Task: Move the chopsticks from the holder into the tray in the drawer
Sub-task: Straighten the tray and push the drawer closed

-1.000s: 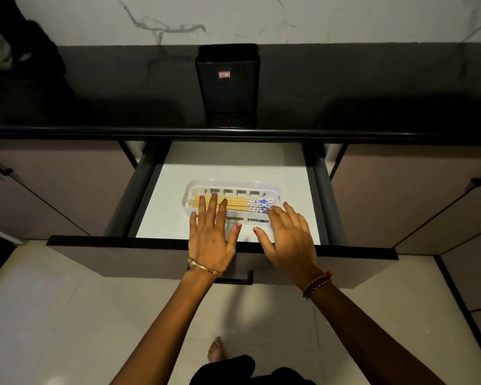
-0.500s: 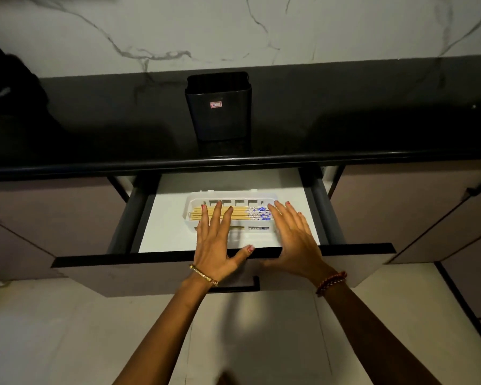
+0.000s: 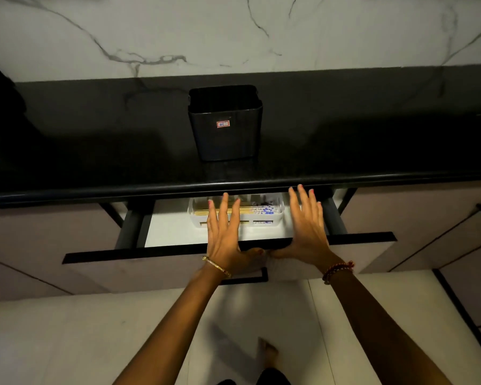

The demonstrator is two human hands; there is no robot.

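Against the drawer (image 3: 372, 254) front, both hands' straight fingers (image 3: 222, 209) spread above wooden chopsticks (image 3: 250, 210).

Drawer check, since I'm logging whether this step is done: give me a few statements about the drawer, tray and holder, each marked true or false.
1. The chopsticks lie in the white tray inside the drawer. True.
2. The black holder lies tipped over in the drawer. False: it stands upright on the black countertop.
3. The left hand and right hand have straight, spread fingers. True.
4. The drawer is fully shut. False: it is partly open.
5. The right hand grips chopsticks. False: it holds nothing.
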